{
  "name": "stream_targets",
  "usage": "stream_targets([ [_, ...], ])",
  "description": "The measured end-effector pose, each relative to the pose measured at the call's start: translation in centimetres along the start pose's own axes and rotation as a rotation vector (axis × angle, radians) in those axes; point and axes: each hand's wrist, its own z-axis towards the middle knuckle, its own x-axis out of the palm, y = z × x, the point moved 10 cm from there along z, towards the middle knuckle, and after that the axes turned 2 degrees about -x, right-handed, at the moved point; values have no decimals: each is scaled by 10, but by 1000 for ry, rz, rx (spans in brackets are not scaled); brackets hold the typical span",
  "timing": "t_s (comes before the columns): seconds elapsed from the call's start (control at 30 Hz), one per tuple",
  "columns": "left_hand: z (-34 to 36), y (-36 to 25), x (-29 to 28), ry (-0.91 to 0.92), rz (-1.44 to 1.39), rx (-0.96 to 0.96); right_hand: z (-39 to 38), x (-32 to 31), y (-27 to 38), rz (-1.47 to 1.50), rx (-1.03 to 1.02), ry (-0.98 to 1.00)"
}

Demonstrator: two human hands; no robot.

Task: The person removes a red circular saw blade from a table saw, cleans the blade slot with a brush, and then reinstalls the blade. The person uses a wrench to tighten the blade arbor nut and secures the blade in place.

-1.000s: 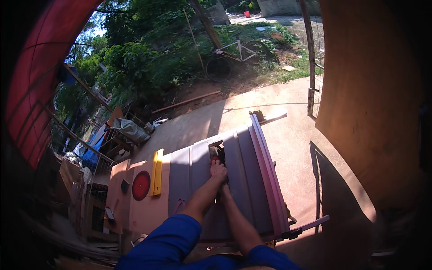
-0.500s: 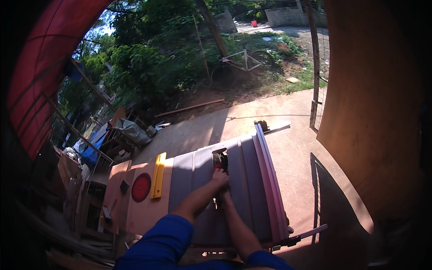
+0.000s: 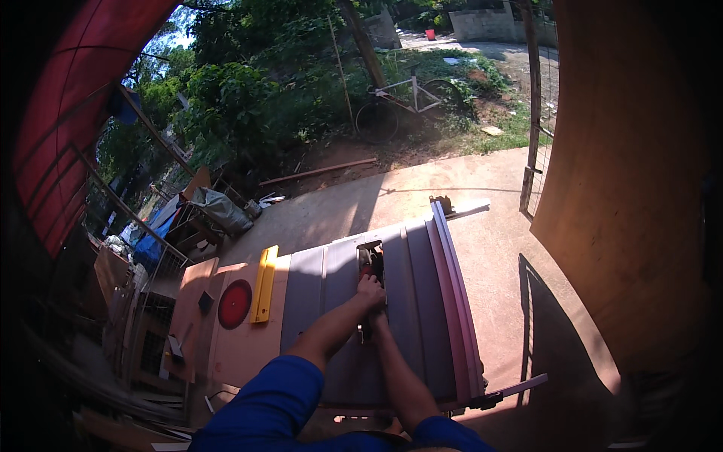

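Observation:
The grey table saw (image 3: pixel 309 301) lies before me, with a long opening (image 3: pixel 370 245) in its top. My left hand (image 3: pixel 369 292) is at this opening, its fingers curled round something I cannot make out; a dark reddish part (image 3: pixel 367 270) shows just beyond them. Just nearer to me, my right hand (image 3: pixel 379 322) reaches down into the slot, where its fingers are hidden. A round red saw blade (image 3: pixel 235 303) lies flat on the wooden side board (image 3: pixel 248 354), beside a long yellow plate (image 3: pixel 264 285).
Along the saw's right side runs the pale fence (image 3: pixel 454 301), with a rail (image 3: pixel 520 386) jutting out at the near right. A dark block (image 3: pixel 205 303) sits on boards to the left. Past the concrete floor, a bicycle (image 3: pixel 410 96) leans by a tree; a tan panel (image 3: pixel 625 173) rises at right.
Both hands stay at the opening; my left hand has shifted very slightly. The reddish part by its fingers looks darker and less exposed. The whole view has shifted a little.

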Motion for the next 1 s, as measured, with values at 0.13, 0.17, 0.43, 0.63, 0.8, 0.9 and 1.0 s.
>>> stream_targets([
  [0.13, -7, 0, 9, -15, 7, 9, -9, 7, 5, -5, -29, -24],
  [0.17, -7, 1, 7, -18, 15, 14, -10, 10, 4, 47, 14, -11],
  [0.43, -8, 0, 7, -49, 22, 30, -21, 13, 12, 74, 13, -20],
  [0.63, -5, -1, 13, 13, -15, 29, -28, 14, 26, 27, -32, -4],
  [0.8, -3, 3, 17, 64, -3, -19, -33, 17, 27, 40, -17, -13],
  [0.9, -2, 0, 10, 97, 1, -29, -31, 15, 35, 46, -31, -23],
  [1.0, -4, -2, 14, 110, -4, -39, -38, 16, 37, 42, -6, -46],
])
